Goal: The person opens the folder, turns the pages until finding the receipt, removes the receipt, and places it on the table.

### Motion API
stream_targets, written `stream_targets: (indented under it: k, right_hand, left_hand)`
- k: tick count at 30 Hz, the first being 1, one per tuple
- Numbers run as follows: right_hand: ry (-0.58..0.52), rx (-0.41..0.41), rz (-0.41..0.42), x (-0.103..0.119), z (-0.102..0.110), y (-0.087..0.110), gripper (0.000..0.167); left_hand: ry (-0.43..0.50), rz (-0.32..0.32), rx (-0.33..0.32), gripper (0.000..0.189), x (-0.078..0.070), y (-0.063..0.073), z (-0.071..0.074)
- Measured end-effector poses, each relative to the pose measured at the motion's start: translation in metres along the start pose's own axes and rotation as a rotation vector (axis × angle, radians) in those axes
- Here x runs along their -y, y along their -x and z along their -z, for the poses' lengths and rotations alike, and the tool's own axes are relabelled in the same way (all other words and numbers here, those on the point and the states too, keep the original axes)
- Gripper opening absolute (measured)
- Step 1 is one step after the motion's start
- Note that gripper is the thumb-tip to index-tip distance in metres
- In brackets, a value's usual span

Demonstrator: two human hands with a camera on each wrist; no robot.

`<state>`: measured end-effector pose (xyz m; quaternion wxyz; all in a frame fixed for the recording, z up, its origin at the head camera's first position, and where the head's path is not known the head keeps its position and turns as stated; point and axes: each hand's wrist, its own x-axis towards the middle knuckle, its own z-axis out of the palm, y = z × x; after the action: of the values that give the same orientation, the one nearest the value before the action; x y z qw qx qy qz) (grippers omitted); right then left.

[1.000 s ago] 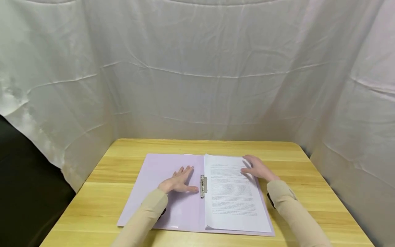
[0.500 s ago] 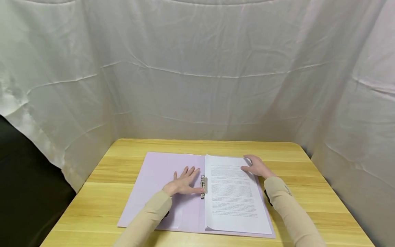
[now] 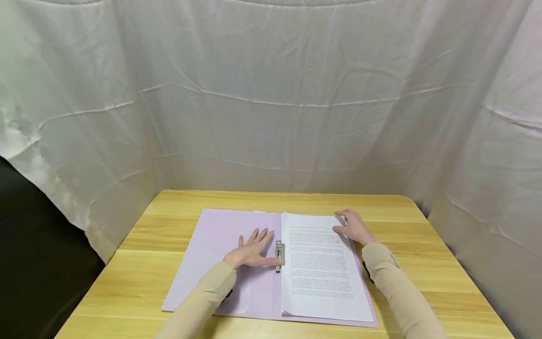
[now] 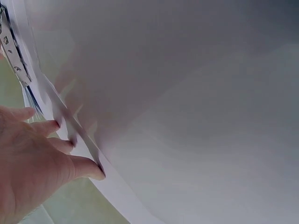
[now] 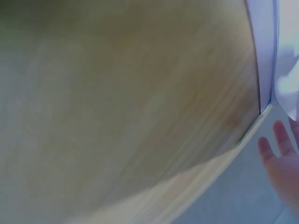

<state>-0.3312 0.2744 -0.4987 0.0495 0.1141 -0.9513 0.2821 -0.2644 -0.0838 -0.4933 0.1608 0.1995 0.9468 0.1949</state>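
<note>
Here, the folder [image 3: 224,233] lies under the spread left hand [image 3: 251,252], its papers [image 3: 320,270] touching the splayed right hand [image 3: 354,228].

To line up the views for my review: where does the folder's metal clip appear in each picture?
Head: metal clip below and slightly right of centre, by the thumb tip of the left hand.
Left wrist: metal clip near the upper left edge.
Right wrist: not in it.
Shared landmark: lilac folder, visible in all three.
</note>
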Motion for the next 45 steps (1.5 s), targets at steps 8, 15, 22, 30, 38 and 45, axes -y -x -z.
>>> stream_targets:
  k: [8, 15, 22, 30, 38, 45]
  right_hand:
    - [-0.081, -0.086, -0.112, 0.0033, 0.0024, -0.0085, 0.041]
    - [-0.033, -0.150, -0.097, 0.0029, 0.0038, -0.0087, 0.023]
    - [0.025, -0.159, -0.081, 0.0007, 0.0039, -0.0081, 0.020]
    - [0.066, -0.168, -0.073, -0.0021, 0.0020, -0.0070, 0.013]
    - [0.033, -0.224, -0.095, -0.0003, 0.0023, -0.0026, 0.010]
    - [-0.190, -0.198, -0.104, 0.0019, 0.0008, 0.0011, 0.022]
  left_hand:
    - [-0.008, 0.008, 0.006, 0.099, 0.0002, -0.0011, 0.0005]
    - [-0.009, 0.004, 0.005, 0.098, -0.0006, -0.0008, 0.0002]
    - [-0.008, 0.007, 0.009, 0.098, -0.0010, -0.0007, 0.0003]
    - [-0.007, 0.005, 0.005, 0.099, -0.0006, -0.0008, -0.0007]
    - [-0.009, 0.006, 0.004, 0.099, -0.0002, -0.0019, -0.0024]
    - [-0.004, -0.001, -0.001, 0.099, 0.0010, -0.0016, -0.0026]
